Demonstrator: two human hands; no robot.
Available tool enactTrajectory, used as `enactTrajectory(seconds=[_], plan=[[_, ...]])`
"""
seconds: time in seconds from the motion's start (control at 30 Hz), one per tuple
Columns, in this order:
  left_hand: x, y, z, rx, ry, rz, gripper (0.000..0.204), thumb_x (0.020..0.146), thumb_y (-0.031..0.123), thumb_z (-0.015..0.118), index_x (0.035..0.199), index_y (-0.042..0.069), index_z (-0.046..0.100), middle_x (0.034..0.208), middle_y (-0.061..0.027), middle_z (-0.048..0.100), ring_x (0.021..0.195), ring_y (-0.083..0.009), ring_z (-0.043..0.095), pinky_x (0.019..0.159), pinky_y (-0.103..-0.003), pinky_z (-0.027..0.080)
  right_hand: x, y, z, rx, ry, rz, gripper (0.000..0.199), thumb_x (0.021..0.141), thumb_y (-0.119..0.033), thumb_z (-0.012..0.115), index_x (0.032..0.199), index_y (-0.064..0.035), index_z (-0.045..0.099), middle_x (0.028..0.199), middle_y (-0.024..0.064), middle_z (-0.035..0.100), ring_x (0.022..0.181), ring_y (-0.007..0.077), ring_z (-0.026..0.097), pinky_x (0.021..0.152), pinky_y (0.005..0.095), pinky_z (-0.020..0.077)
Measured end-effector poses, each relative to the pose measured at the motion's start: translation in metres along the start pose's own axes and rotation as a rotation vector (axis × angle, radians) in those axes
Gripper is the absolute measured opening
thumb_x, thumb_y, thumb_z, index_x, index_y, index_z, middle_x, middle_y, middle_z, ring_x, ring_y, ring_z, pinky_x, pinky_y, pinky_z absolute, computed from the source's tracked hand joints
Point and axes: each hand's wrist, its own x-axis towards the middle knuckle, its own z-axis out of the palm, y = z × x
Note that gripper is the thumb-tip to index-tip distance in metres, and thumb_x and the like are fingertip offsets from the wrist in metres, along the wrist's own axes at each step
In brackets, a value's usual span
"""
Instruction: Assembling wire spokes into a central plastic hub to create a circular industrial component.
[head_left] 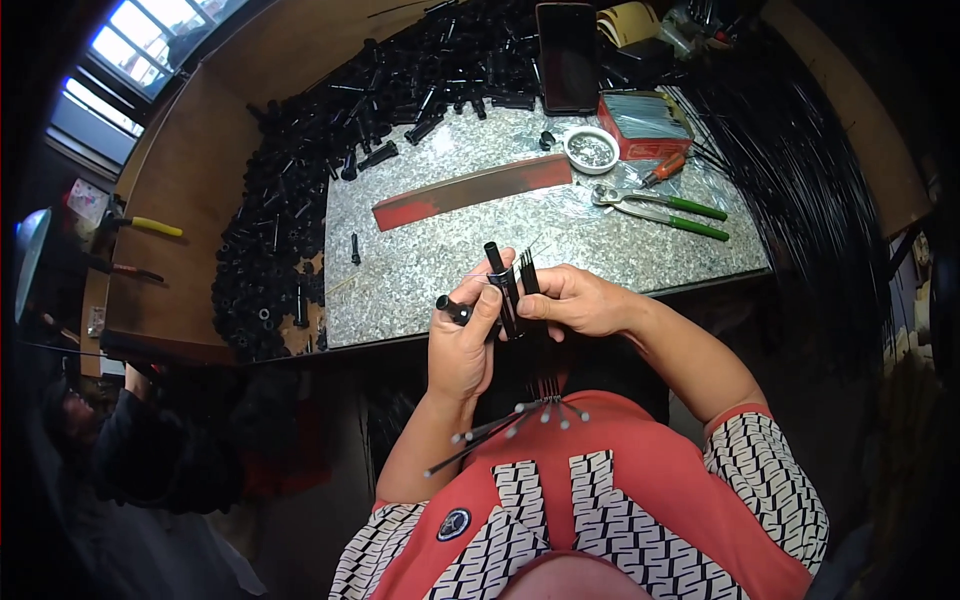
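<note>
My left hand [468, 322] is closed around black tubular plastic pieces. One black tube [502, 292] stands nearly upright between thumb and fingers, and another black tube [453, 309] juts out to the left. Close beside it, my right hand [572, 303] pinches a bundle of thin black rods [530, 272] against the upright tube. Fine wire ends show above the fingers. Below the hands, the rods fan out toward my lap, with grey rounded tips [545, 418]. How the rods meet the tube is hidden by my fingers.
Black plastic parts [400, 90] are heaped along the speckled tabletop [400, 290]. A red-brown strip [475, 190], a white bowl [591, 150], green-handled pincers [665, 210], an orange-handled screwdriver [665, 168], a box [645, 125] and a phone [567, 60] lie beyond. Long black rods [800, 150] lie right.
</note>
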Motion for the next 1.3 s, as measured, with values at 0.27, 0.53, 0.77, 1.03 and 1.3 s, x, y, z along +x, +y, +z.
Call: enactTrajectory(seconds=[0.27, 0.53, 0.77, 1.03, 1.3], plan=[[0.008, 0.018, -0.02, 0.029, 0.067, 0.062, 0.052, 0.095, 0.027, 0.058, 0.13, -0.009, 0.045, 0.116, -0.0147, 0.061, 0.086, -0.0122, 0.062, 0.074, -0.024, 0.049, 0.006, -0.005, 0.0, 0.029, -0.001, 0.03, 0.029, 0.099, -0.032, 0.05, 0.114, -0.0095, 0.06, 0.099, 0.0025, 0.07, 0.079, 0.0043, 0.06, 0.054, 0.0182, 0.0433], [0.043, 0.075, -0.015, -0.216, -0.032, 0.077, 0.048, 0.1, 0.044, 0.041, 0.115, -0.002, 0.049, 0.095, -0.0114, 0.06, 0.073, -0.0095, 0.055, 0.07, -0.023, 0.046, 0.009, -0.01, 0.007, 0.01, 0.015, 0.063, 0.029, 0.098, -0.033, 0.051, 0.108, -0.0084, 0.062, 0.095, 0.001, 0.07, 0.072, 0.0033, 0.057, 0.053, 0.0184, 0.0424], [0.052, 0.077, 0.005, -0.047, -0.098, 0.113, 0.038, 0.104, 0.038, 0.028, 0.091, 0.008, 0.047, 0.102, -0.0153, 0.06, 0.078, -0.0131, 0.058, 0.076, -0.027, 0.047, 0.011, -0.012, 0.01, -0.001, 0.002, 0.048, 0.029, 0.098, -0.035, 0.051, 0.103, -0.0087, 0.064, 0.092, -0.0022, 0.069, 0.066, 0.0022, 0.052, 0.053, 0.0188, 0.0416], [0.049, 0.079, 0.017, 0.301, -0.164, 0.235, 0.037, 0.104, 0.039, 0.028, 0.099, 0.007, 0.048, 0.116, -0.0199, 0.058, 0.089, -0.0164, 0.06, 0.08, -0.029, 0.044, 0.01, -0.011, 0.008, -0.022, -0.016, 0.05, 0.03, 0.097, -0.036, 0.052, 0.103, -0.0085, 0.063, 0.096, 0.0029, 0.07, 0.074, 0.0056, 0.06, 0.054, 0.0195, 0.043], [0.047, 0.084, 0.017, 0.262, -0.18, 0.189, 0.037, 0.103, 0.038, 0.032, 0.099, 0.005, 0.049, 0.115, -0.0209, 0.059, 0.098, -0.025, 0.065, 0.089, -0.035, 0.048, 0.013, -0.013, 0.009, -0.039, -0.028, 0.062, 0.031, 0.097, -0.038, 0.053, 0.102, -0.009, 0.063, 0.095, 0.0022, 0.071, 0.075, 0.005, 0.06, 0.054, 0.0194, 0.0428]])
